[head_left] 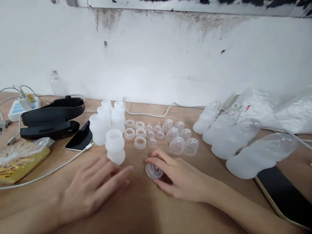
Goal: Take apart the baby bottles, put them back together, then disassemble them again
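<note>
My right hand [178, 173] has its thumb and fingers around a clear baby-bottle nipple set in a screw ring [153, 170], low over the wooden table. My left hand [98, 184] is open, fingers loosely stretched, beside the nearest frosted bottle body [115, 146]; whether they touch I cannot tell. Behind that bottle stand several more frosted bottle bodies [100, 126]. To their right lie several screw rings [140, 142], then several loose clear nipples [152, 142], then several clear dome caps [177, 145].
Several capped bottles [259, 155] lean in a row at right, near a dark phone [285, 197] and plastic bags [257, 107]. At left are a second phone [80, 137], a black case [54, 111], a yellow packet [18, 163], a power strip [23, 106] and white cables.
</note>
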`<act>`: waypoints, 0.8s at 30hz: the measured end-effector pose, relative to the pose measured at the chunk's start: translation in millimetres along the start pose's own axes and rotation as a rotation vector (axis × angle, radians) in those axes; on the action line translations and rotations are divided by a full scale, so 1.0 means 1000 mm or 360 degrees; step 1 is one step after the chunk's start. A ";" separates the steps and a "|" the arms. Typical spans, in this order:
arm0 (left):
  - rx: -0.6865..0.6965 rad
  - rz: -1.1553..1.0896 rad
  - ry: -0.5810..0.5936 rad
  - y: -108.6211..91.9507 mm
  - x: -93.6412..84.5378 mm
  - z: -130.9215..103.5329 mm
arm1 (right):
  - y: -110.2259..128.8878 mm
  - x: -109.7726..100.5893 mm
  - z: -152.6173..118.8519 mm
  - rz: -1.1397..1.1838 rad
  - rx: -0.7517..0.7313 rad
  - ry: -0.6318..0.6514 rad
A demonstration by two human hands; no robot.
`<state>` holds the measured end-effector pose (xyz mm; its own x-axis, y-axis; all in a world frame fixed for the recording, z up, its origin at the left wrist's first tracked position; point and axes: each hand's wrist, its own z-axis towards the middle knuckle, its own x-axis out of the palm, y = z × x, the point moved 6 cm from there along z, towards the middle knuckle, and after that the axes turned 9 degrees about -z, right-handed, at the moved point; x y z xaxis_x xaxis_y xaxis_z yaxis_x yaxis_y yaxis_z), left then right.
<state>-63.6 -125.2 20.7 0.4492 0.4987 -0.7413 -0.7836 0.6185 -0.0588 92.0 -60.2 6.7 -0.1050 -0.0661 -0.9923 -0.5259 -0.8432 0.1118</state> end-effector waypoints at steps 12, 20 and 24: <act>-0.0484 0.0230 0.0786 0.047 0.039 0.013 | 0.003 0.000 0.000 0.0024 0.0021 0.0030; -0.0607 0.0276 0.0767 0.064 0.044 0.015 | 0.004 -0.001 -0.001 0.0079 0.0009 -0.0004; -0.0584 0.0282 0.0748 0.067 0.045 0.016 | 0.003 0.001 0.001 0.0073 0.0002 -0.0019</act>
<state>-88.7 -51.7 -5.7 0.1274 0.2025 -0.9710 -0.9629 0.2601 -0.0721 89.5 -62.6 6.1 -0.1393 -0.0980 -0.9854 -0.5212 -0.8388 0.1571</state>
